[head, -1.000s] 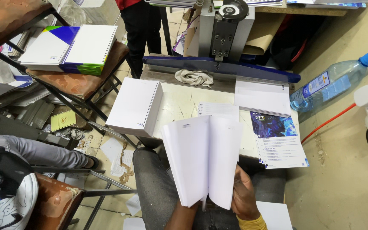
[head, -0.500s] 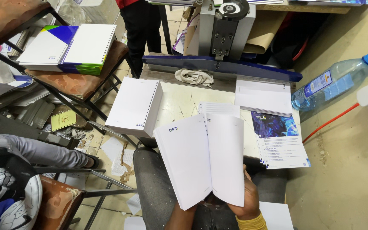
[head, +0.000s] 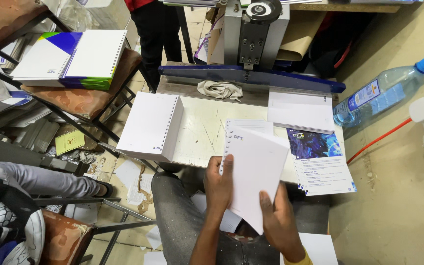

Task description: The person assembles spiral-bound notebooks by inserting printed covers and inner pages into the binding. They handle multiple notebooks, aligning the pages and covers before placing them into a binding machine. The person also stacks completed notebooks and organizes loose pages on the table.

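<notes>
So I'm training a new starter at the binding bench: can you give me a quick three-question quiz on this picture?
1. True or false: both hands hold the stack of white sheets.
2. Which lies nearest the water bottle? A) punched pile B) blue printed cover C) grey rag
3. What stands at the bench's far end?

Key: 1 true: left hand, right hand. 2 B. 3 the grey punching machine.
</notes>
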